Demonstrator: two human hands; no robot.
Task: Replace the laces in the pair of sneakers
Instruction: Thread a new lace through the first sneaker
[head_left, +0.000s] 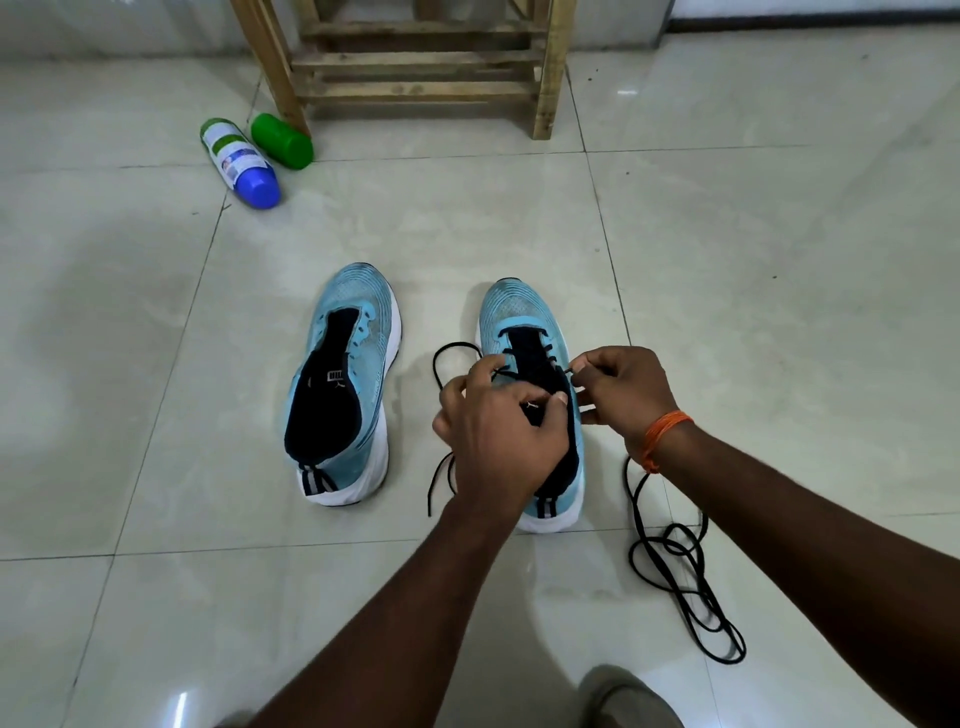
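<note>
around: wooden rack (415, 62) at the far edge of the tiled floor (779, 260); white bottle with a blue cap (239, 161) lying just beside a green container (282, 141), near the rack's left leg, well apart from the shoes
in the way: left hand (498, 431) covering the middle and rear opening of the right sneaker (524, 322); part of its eyelets hidden
left sneaker (343, 384): on the floor, unlaced, long axis running away from the viewer, toe far, heel near, leaning slightly right
right sneaker: beside the left one, apart from it, same heading, toe far, heel near
black lace (451, 354): looping out on the left of the right sneaker, one end trailing on the floor
loose lace (675, 571): coiled on the floor right of the right sneaker; whether joined to the other cannot be told
left hand: fingers curled, pinching the black lace over the tongue
right hand (618, 389): pinching a lace tip at a right-side eyelet; orange wristband (662, 439) on the wrist
</note>
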